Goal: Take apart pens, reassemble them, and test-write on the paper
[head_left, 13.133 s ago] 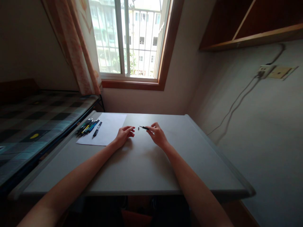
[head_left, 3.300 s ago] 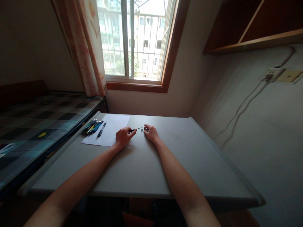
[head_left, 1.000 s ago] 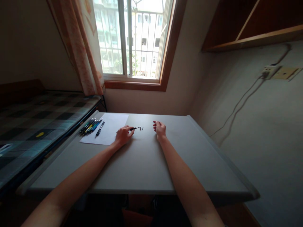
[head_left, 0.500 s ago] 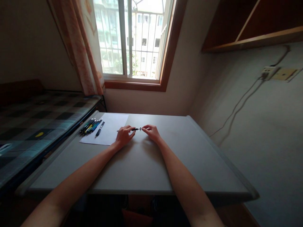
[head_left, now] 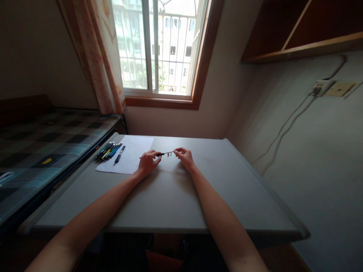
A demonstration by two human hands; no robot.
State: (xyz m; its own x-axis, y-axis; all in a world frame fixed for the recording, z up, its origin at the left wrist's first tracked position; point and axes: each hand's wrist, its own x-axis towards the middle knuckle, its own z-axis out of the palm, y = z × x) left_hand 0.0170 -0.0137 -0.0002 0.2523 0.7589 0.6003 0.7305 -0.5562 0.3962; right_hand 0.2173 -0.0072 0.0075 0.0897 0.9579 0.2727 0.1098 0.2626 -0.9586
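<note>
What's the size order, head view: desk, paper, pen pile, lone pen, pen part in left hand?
Desk
Paper
Pen pile
Lone pen and pen part: unranked; left hand partly hides the part.

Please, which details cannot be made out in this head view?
Head view:
Dark pen: middle hidden by the left hand.
Two small parts near the right hand: too small to identify.
Pen pile: pens overlap, no sure count.
Shelf: cut off by the top and right edges.
</note>
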